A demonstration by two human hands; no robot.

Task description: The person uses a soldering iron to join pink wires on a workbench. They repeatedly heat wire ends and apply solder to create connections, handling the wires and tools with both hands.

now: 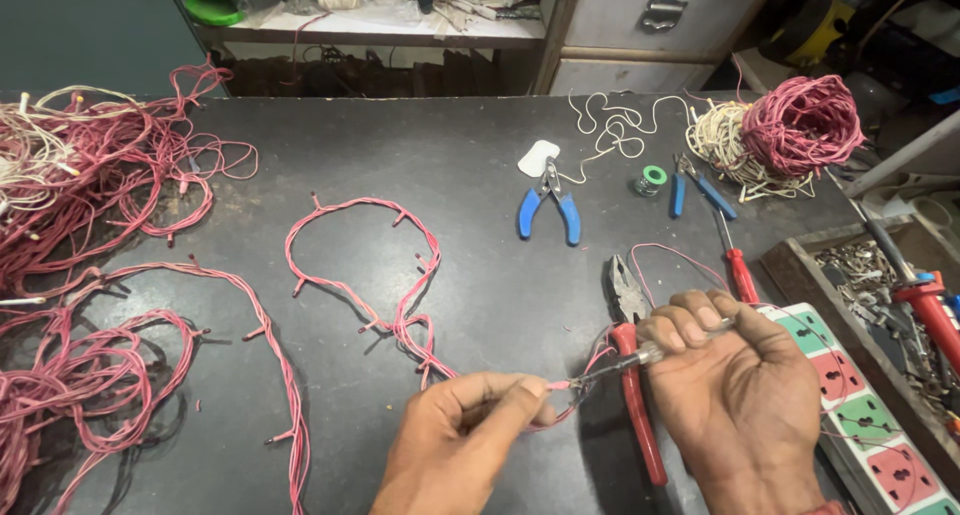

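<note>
Pink light-string wire [400, 320] lies looped across the dark worktable [480, 155]; its near end runs down to the left hand [462, 430] at bottom centre. That end sits pinched between thumb and forefinger tips, poking out just past the fingertips [530, 387] toward the right. Left hand clenched on the wire, palm turned inward, wrist entering from the bottom edge.

Right hand [735, 375] at lower right, curled into a fist around a slim tester screwdriver [640, 357] with a clear handle. Handle buried in the fist; metal shaft sticks out on the thumb side. Long axis runs nearly level, slightly down to the left, tip pointing at the pinched wire end. Tip and wire end meet or almost meet just beside the left fingertips; actual contact too small to tell. Back of the right hand faces up, knuckles toward the table's far side.

Under the right hand: red-handled pliers [635, 395] flat on the table, jaws pointing away, handles toward the near edge. Just right of the hand, a white power strip [850, 395] with green and pink sockets. Farther back: blue-handled cutters [548, 207], a second blue-handled tool [700, 190], a red-handled screwdriver [735, 265], a small solder spool [652, 180]. Wound pink wire bundle [800, 125] at back right; tangled pink and white strings [80, 175] at far left.
</note>
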